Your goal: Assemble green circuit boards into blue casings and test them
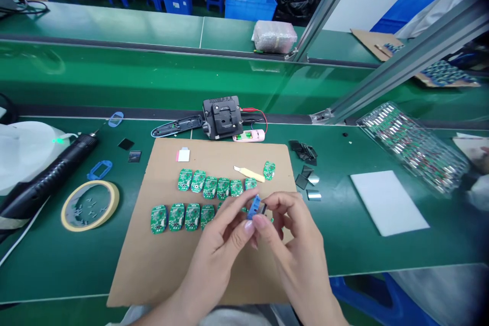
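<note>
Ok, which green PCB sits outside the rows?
The lone board right of the yellow-handled knife, near the cardboard sheet's far edge; the others form two rows.

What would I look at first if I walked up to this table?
You'd probably spot the two rows of little green circuit boards lying on the brown cardboard sheet first. Over the sheet, the left hand and right hand pinch a small blue piece between them. Off to the left lies a big black electric screwdriver.
</note>
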A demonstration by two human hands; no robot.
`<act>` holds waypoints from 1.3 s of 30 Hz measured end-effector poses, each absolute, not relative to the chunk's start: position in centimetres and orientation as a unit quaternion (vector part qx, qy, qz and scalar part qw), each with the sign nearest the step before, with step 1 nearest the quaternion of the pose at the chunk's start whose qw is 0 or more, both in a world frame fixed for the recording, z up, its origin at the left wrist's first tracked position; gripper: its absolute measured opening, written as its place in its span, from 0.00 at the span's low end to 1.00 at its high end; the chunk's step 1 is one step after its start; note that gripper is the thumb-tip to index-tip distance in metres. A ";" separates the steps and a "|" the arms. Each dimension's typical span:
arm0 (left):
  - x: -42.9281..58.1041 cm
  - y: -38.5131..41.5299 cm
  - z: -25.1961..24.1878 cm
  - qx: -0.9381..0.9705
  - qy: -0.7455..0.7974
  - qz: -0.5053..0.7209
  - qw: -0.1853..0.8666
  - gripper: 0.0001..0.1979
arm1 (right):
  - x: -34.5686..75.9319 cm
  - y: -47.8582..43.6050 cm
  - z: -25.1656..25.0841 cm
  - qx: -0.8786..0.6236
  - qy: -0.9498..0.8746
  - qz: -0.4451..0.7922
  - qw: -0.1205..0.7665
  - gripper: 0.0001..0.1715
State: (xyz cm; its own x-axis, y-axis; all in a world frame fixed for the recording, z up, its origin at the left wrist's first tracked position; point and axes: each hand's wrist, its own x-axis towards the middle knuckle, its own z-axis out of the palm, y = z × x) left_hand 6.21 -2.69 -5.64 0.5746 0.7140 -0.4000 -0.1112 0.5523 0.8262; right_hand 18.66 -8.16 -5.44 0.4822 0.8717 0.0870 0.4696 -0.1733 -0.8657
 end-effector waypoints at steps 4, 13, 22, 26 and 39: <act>6.3 -2.7 -5.4 0.275 0.346 0.300 0.845 0.16 | 18.9 -8.0 -4.9 -0.661 -0.353 0.373 0.547 0.09; 6.2 -2.4 -4.9 0.153 0.216 0.312 0.913 0.16 | 21.1 -7.3 -5.7 -0.396 -0.131 0.661 0.624 0.18; 6.0 -2.8 -5.1 0.162 0.203 0.308 0.915 0.16 | 20.6 -7.3 -6.8 -0.372 -0.101 0.676 0.628 0.21; 6.0 -3.0 -5.1 0.145 0.198 0.308 0.919 0.17 | 20.6 -7.4 -7.0 -0.358 -0.102 0.679 0.633 0.22; 6.4 -2.8 -5.0 0.116 0.153 0.303 0.933 0.17 | 20.3 -7.5 -6.9 -0.359 -0.072 0.682 0.633 0.20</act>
